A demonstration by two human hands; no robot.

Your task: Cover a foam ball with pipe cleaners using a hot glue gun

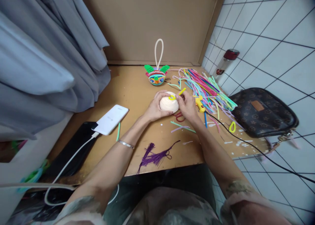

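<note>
My left hand (156, 106) is wrapped round a cream-coloured ball (168, 104), which looks wound or ribbed. At the ball's upper side my right hand (188, 105) pinches a yellow pipe cleaner (182, 91). One end of it bends into a small loop lying against the ball. Just right of that hand lies a yellow glue gun (200, 104) with a black cord. Red-handled scissors (179, 117) show partly beneath my hands. Beyond the ball stands a colourful animal-head ornament (157, 77) with green ears and a white hanging loop.
A heap of coloured pipe cleaners (204, 87) spreads at the back right, beside a dark patterned bag (265, 112). A purple tassel (155, 157) lies near the front edge. On the left, a white power bank (112, 119) with a cable overlaps a black object (73, 149). A grey curtain (49, 54) hangs there.
</note>
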